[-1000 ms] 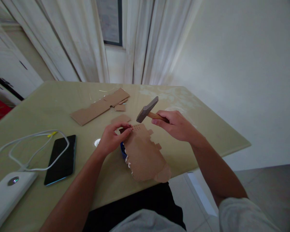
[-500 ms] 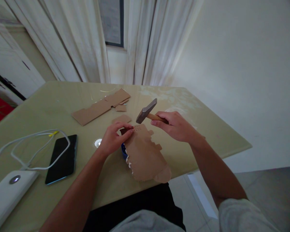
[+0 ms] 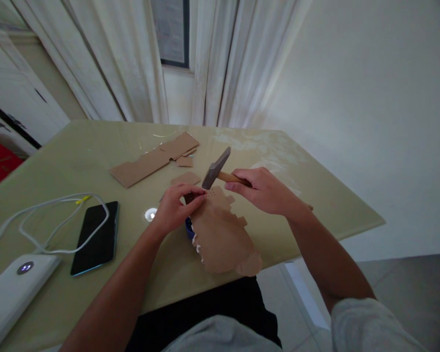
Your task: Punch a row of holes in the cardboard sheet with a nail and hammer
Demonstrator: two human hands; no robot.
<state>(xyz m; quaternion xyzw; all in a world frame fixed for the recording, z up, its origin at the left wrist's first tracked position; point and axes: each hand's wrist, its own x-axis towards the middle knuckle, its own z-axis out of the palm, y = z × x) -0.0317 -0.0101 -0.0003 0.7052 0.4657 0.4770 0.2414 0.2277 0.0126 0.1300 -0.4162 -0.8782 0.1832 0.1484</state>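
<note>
Since a moment ago our right hand (image 3: 267, 191), gripping the hammer (image 3: 215, 169), tips its head down toward the cardboard (image 3: 222, 230) on the table (image 3: 77, 146), which our left hand (image 3: 172, 209) pinches steady.

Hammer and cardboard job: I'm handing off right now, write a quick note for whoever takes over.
Right hand: grip closed on the wooden handle of the hammer, head just above the far end of the cardboard piece.
Left hand: fingertips pinched at that far end, beside the hammer head; whether they hold a nail is too small to tell.
Done: a cluster of small holes already punched there.
Left: probably more strikes at the pinched spot.
Nearby: cardboard strip, phone.
</note>
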